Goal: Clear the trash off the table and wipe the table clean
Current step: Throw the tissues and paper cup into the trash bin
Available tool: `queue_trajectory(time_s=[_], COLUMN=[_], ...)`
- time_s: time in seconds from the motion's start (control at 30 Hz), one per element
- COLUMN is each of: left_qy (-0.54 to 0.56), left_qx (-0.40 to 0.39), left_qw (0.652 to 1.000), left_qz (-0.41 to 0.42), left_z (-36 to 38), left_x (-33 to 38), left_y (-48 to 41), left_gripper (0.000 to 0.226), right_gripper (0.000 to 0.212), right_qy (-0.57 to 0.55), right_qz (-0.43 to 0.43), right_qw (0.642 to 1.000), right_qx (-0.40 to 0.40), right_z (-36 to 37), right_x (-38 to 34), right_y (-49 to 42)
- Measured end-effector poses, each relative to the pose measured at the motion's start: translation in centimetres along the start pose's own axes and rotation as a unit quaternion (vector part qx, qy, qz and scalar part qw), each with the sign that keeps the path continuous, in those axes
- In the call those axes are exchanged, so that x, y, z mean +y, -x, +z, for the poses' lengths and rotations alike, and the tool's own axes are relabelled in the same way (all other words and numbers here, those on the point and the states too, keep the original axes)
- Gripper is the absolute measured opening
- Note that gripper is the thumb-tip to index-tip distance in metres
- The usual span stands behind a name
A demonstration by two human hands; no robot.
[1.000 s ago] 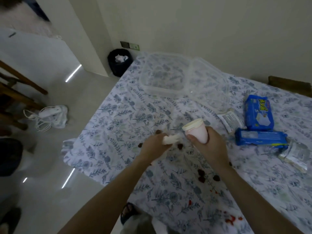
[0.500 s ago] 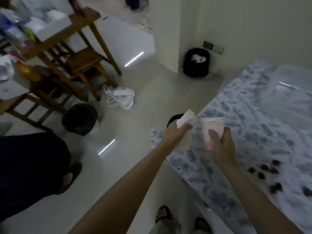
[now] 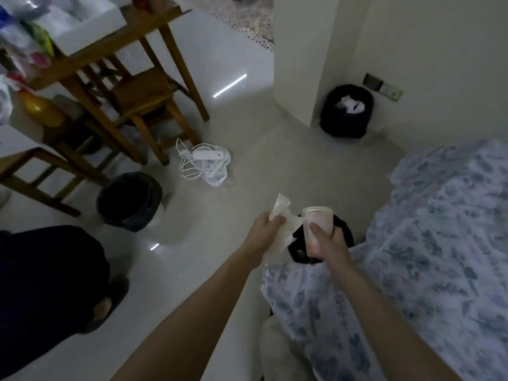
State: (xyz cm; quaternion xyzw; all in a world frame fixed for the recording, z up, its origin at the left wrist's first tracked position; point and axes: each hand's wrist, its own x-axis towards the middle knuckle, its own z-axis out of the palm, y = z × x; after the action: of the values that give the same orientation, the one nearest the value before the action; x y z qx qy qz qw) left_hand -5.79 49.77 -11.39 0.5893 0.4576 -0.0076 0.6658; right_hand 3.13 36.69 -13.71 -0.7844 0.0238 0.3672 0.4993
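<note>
You can read no text, label, brand or number here: the cup (image 3: 317, 226) in your right hand (image 3: 328, 244) is plain, and the clutter on the wooden table (image 3: 90, 55) is too blurred.

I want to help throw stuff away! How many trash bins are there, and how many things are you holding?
Trash bins: 3 (by the wall, beside the wooden chair, under the hands)
Tissues held: 1
Cups held: 1
Total: 5

Place: a lived-in home room.
Evidence: floral cloth (image 3: 439, 243) over the bench, wooden chair (image 3: 143, 97), lined waste bins (image 3: 347, 111), power strip (image 3: 207, 155) on tiled floor (image 3: 247, 133), wall socket (image 3: 382, 88).
</note>
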Motion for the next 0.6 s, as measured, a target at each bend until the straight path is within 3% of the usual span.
queue_trajectory(time_s=[0.13, 0.33, 0.6], left_qy=[-0.013, -0.014, -0.017], left_qx=[-0.009, -0.051, -0.098], left_qw=[1.000, 0.998, 0.993], left_qz=[-0.017, -0.041, -0.068], left_z=[1.7, 4.8, 8.7], left_x=[0.2, -1.4, -9.6], left_y=[-5.9, -14.2, -28.1], left_gripper=[0.027, 0.024, 0.004], right_gripper=[0.058, 0.058, 0.066], right_qy=[-0.036, -0.071, -0.125], right_qz=[0.079, 0.117, 0.165], right_qw=[0.995, 0.985, 0.953], right_qx=[0.052, 0.104, 0.219], right_z=[0.5, 1.6, 5.5], right_x=[-0.4, 1.5, 10.7], right_y=[-5.6, -12.5, -23.5])
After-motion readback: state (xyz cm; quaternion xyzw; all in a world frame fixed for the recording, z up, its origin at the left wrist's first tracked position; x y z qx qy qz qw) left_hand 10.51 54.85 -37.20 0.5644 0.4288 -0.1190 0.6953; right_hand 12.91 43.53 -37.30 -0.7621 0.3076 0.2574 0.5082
